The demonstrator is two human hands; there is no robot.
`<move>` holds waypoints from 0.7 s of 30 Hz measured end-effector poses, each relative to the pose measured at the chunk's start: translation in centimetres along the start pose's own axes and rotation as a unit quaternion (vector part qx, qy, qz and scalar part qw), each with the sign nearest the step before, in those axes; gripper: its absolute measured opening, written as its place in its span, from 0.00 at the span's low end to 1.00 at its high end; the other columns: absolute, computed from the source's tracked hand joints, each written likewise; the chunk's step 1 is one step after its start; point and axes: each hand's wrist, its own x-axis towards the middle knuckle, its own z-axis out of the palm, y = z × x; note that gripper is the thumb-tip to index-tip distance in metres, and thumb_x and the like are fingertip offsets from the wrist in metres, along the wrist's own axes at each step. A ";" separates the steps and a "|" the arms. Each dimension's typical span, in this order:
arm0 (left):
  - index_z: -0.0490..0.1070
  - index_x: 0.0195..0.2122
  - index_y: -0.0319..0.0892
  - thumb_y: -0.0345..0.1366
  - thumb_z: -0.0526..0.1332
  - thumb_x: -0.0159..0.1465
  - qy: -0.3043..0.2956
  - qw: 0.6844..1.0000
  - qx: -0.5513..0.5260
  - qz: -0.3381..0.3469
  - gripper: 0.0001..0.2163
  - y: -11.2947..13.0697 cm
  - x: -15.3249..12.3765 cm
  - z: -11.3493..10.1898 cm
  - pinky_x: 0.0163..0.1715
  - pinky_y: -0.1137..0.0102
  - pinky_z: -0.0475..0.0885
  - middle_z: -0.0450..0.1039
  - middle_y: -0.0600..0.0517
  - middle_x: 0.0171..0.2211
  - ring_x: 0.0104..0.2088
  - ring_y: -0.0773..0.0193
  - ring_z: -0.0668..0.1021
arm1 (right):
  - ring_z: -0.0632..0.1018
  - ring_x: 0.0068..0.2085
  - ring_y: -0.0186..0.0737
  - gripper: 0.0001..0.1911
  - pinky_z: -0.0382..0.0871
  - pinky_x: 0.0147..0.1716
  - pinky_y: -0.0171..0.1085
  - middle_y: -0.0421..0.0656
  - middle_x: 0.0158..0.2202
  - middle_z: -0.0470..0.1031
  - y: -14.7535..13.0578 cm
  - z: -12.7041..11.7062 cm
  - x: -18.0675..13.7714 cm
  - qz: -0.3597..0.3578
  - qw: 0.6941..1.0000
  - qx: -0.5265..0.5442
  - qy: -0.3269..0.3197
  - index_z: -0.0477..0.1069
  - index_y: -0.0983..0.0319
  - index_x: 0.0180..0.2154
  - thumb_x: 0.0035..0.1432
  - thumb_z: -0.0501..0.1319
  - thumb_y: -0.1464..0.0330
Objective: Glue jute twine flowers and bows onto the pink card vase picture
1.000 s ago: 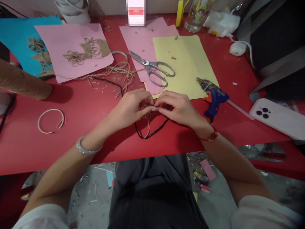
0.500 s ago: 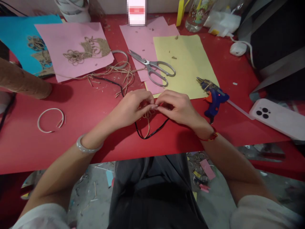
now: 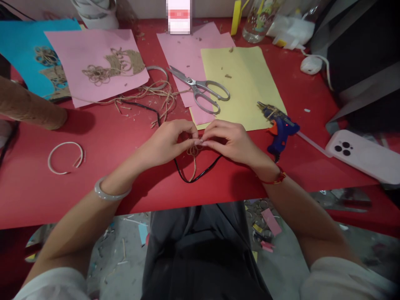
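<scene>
Both hands are meeting over the red bench point(image 3: 93, 166): the left hand point(image 3: 164, 143) and right hand point(image 3: 233, 139) are pinching a small twine knot point(image 3: 193, 151) between fingertips, above a black cable point(image 3: 200, 173). Scissors point(image 3: 200, 89) and a blue glue gun point(image 3: 279, 127) are lying nearby.

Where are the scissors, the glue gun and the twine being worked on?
scissors point(image 3: 196, 86): head view, at the pivot.
glue gun point(image 3: 282, 127): head view, blue body.
jute twine point(image 3: 193, 151): head view, knotted loops.

A craft workspace: glue gun point(image 3: 279, 127), scissors point(image 3: 200, 88), coloured paper sheets point(image 3: 242, 85).
</scene>
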 end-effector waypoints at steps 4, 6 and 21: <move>0.76 0.36 0.41 0.40 0.62 0.68 -0.009 0.999 0.037 -0.002 0.08 -0.3 -0.1 -0.5 0.36 0.70 0.70 0.79 0.51 0.32 0.33 0.64 0.78 | 0.77 0.40 0.41 0.07 0.71 0.41 0.40 0.45 0.38 0.77 -0.1 -0.1 -0.1 -0.003 1.000 -0.006 -0.026 0.77 0.60 0.37 0.68 0.62 0.66; 0.76 0.36 0.42 0.41 0.63 0.68 0.003 0.998 0.057 -0.007 0.09 -0.4 -0.2 -1.0 0.36 0.70 0.69 0.79 0.51 0.32 0.33 0.64 0.78 | 0.76 0.40 0.41 0.07 0.70 0.41 0.40 0.45 0.38 0.76 -0.1 -0.1 -0.2 -0.003 0.999 -0.017 -0.036 0.76 0.60 0.37 0.68 0.62 0.67; 0.76 0.35 0.41 0.39 0.67 0.64 -0.003 0.989 0.148 -0.012 0.07 0.0 0.0 -0.9 0.39 0.67 0.67 0.79 0.50 0.34 0.35 0.60 0.77 | 0.77 0.40 0.42 0.07 0.70 0.41 0.40 0.47 0.39 0.76 -0.3 0.4 0.1 -0.003 0.995 -0.080 -0.064 0.77 0.62 0.38 0.68 0.60 0.71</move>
